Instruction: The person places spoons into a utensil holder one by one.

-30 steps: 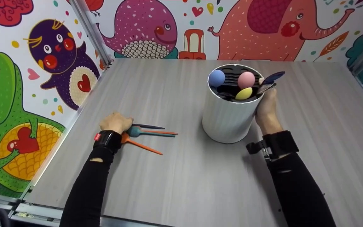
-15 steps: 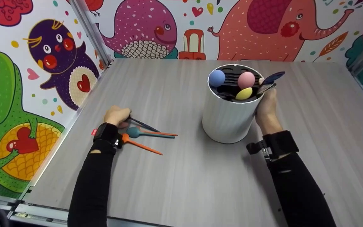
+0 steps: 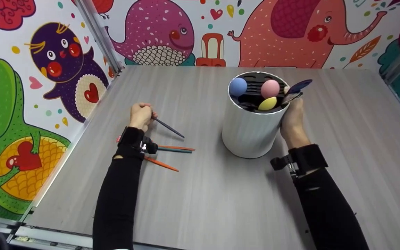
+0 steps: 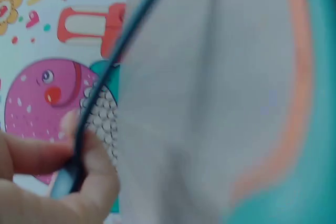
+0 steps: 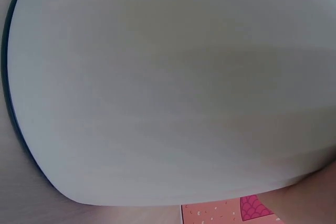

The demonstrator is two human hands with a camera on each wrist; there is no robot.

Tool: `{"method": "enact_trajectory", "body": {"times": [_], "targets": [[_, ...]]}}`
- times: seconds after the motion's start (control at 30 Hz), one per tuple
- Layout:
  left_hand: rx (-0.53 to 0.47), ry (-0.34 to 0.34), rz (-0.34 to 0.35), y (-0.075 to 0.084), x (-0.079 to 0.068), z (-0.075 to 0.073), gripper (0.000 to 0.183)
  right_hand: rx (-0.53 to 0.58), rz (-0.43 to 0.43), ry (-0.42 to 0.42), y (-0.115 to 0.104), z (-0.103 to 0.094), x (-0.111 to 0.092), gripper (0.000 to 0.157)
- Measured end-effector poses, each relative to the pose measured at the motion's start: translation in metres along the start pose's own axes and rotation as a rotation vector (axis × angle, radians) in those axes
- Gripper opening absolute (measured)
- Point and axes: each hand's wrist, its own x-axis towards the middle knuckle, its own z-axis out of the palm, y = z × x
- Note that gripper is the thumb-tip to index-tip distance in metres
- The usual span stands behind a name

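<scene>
My left hand (image 3: 142, 115) pinches a dark blue slim-handled utensil (image 3: 168, 127), whose handle points right toward the holder. Its other end is hidden in the fingers. In the left wrist view the utensil (image 4: 113, 59) runs up and right from between finger and thumb. Below that hand lie an orange handle (image 3: 177, 147), a teal handle (image 3: 175, 150) and another orange handle (image 3: 162, 164), their heads hidden behind the wrist. My right hand (image 3: 293, 119) holds the right side of an upright white utensil holder (image 3: 250, 133), fingers hidden behind it; its white wall (image 5: 157, 93) fills the right wrist view.
In the holder's black slotted insert (image 3: 253, 80) stand a blue ball end (image 3: 238, 86), a pink ball end (image 3: 270, 89) and a yellow oval end (image 3: 267, 103). A dark blue oval end (image 3: 301, 85) leans out over the right rim. Printed walls border the tabletop (image 3: 200, 201).
My left hand has lifted the dark blue utensil and moved away from me and to the right, drawing it apart from the other handles. The right hand and holder stay in place.
</scene>
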Motion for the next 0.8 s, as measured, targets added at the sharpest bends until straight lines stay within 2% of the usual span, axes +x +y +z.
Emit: {"method": "enact_trajectory", "body": {"times": [0.13, 0.27, 0.53, 0.63, 0.8], "targets": [[-0.126, 0.027, 0.078, 0.004, -0.002, 0.015, 0.008, -0.016, 0.006, 0.0, 0.0, 0.0, 0.001, 0.028], [-0.23, 0.009, 0.126, 0.011, -0.006, 0.029, 0.019, -0.014, -0.001, -0.011, 0.0, 0.0, 0.0, 0.031], [-0.268, 0.001, 0.259, 0.018, -0.022, 0.058, 0.045, -0.022, -0.004, -0.01, 0.0, -0.001, 0.002, 0.03], [-0.301, -0.032, 0.322, 0.021, -0.031, 0.068, 0.05, -0.016, 0.012, -0.001, 0.0, -0.001, 0.002, 0.028], [-0.35, -0.147, 0.439, 0.031, -0.049, 0.083, 0.051, -0.036, -0.002, -0.003, -0.001, -0.001, 0.001, 0.028]]}}
